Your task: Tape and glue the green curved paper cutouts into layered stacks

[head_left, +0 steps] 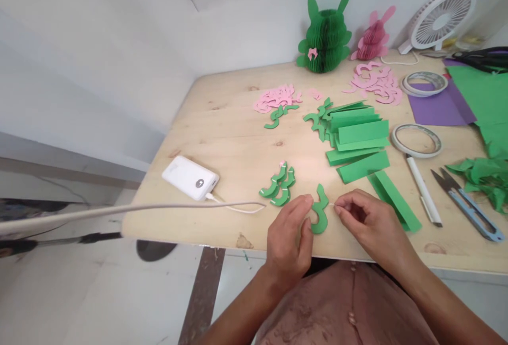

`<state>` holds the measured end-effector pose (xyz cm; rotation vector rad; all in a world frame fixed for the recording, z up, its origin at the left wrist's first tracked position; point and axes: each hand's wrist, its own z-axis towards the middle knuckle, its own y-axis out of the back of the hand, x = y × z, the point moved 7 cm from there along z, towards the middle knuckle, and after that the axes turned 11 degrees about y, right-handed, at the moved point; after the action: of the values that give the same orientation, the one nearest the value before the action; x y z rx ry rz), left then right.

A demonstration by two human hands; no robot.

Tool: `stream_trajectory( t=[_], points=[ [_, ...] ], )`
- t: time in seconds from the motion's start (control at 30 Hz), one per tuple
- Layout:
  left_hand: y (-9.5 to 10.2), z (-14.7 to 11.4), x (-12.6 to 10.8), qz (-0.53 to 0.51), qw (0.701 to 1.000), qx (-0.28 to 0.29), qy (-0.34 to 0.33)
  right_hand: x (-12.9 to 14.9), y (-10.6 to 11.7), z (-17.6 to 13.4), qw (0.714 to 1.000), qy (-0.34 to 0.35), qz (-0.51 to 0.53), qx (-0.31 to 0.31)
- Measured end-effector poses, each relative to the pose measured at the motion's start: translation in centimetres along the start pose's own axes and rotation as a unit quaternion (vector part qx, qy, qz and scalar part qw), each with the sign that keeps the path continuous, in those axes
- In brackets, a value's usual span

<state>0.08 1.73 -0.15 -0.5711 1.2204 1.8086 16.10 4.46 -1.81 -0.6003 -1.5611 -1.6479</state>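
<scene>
A wavy green paper cutout [319, 215] lies near the table's front edge. My left hand [289, 234] holds its left side, with curled fingertips and thumb at the paper's edge. Just to the right, my right hand [363, 217] pinches a thin white strip [332, 205], which looks like narrow tape and reaches toward the cutout. Beyond my left hand sit several similar green cutouts [280, 185], bearing short white strips. Folded green paper strips [363, 130] are piled beyond my right hand.
A white power bank [190, 177] with a cable is at left. On the right are tape rolls [416, 141], a white pen [424, 190] and blue thread snips [472, 207]. Pink paper scraps [377, 83], green [327, 38] and pink paper rabbits [373, 41] and a fan [442, 19] stand farther back.
</scene>
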Motion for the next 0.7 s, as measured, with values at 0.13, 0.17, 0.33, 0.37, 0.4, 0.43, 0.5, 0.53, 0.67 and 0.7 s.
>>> stream_trajectory(
  t=[0.13,0.17,0.33,0.37,0.4,0.43,0.5,0.53,0.67,0.7],
  points=[
    [0.2,0.0,-0.3,-0.007,1.0,0.014,-0.015,-0.2,-0.2,0.6,1.0,-0.01,0.007,0.021],
    [0.3,0.0,-0.3,-0.007,1.0,0.018,-0.017,-0.2,-0.2,0.7,1.0,-0.014,0.011,0.026],
    [0.0,0.2,-0.5,-0.028,0.996,0.07,-0.047,-0.4,-0.3,1.5,0.997,-0.031,0.034,0.056],
    [-0.1,0.2,-0.6,-0.03,0.994,0.082,-0.059,-0.5,-0.3,1.6,0.997,-0.034,0.035,0.061],
    [-0.2,0.3,-0.7,-0.029,0.993,0.094,-0.072,-0.5,-0.3,1.8,0.997,-0.037,0.035,0.064],
    [-0.4,0.3,-0.8,-0.027,0.99,0.106,-0.084,-0.6,-0.4,1.9,0.996,-0.039,0.034,0.07],
    [-0.8,0.4,-1.0,-0.024,0.986,0.13,-0.099,-0.6,-0.5,2.2,0.995,-0.042,0.031,0.082],
    [-1.0,0.5,-1.1,-0.023,0.985,0.139,-0.103,-0.7,-0.6,2.3,0.995,-0.041,0.029,0.087],
    [-1.3,0.8,-1.2,-0.016,0.981,0.159,-0.105,-0.6,-0.8,3.0,0.994,-0.032,0.015,0.103],
    [-1.3,0.9,-1.2,-0.015,0.981,0.161,-0.104,-0.6,-0.8,3.1,0.994,-0.031,0.012,0.105]
  ],
)
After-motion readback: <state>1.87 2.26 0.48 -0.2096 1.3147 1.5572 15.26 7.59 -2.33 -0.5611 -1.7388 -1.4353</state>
